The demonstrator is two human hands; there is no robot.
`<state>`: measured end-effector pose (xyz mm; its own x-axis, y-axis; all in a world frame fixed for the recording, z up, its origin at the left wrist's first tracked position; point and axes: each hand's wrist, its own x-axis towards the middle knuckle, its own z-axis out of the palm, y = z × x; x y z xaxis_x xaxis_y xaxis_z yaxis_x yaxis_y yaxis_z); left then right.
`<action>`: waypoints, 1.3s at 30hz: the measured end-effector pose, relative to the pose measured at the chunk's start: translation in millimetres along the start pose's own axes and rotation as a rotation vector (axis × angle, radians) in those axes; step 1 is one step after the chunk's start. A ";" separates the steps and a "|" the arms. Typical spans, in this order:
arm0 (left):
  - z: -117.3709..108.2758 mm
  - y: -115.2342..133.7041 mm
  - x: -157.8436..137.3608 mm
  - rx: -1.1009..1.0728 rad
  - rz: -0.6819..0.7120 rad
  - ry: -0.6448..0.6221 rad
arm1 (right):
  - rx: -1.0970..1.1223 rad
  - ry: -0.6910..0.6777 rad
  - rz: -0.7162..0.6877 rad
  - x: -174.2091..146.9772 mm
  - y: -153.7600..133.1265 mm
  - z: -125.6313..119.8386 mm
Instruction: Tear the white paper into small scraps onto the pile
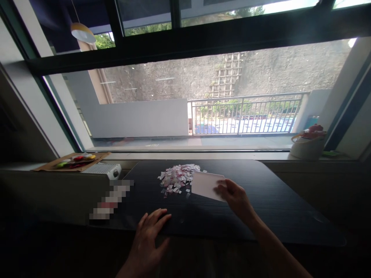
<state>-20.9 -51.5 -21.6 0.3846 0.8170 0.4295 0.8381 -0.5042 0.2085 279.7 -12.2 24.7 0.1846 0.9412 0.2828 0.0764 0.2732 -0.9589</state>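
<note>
My right hand (234, 197) is closed on the right edge of a pale sheet of paper (206, 184), holding it over the dark table. Just left of the sheet lies a heap of small paper scraps (178, 177), white and pinkish, with a few loose pieces in front of it. The sheet's left end overlaps the heap's right side in view; whether they touch, I cannot tell. Near the table's front edge is my left hand (150, 233), its fingers spread and holding nothing. Its fingertips are over the tabletop.
The dark table (278, 208) stands against the window sill. To the left, a white slotted appliance (106, 170) sits beside a brown board (46, 165) bearing colourful items. A blurred-out object (111, 200) lies at the table's left edge. A white container (307, 146) stands on the right sill.
</note>
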 end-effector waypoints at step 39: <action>4.9 1.6 -3.7 -0.087 -0.066 -0.056 | 0.018 -0.251 0.203 -48.7 -7.8 9.6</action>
<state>-19.1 -54.0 -27.2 0.3527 0.8625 0.3629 0.8265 -0.4690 0.3113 260.7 -58.2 18.2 -0.0529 0.9959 0.0737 0.0448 0.0761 -0.9961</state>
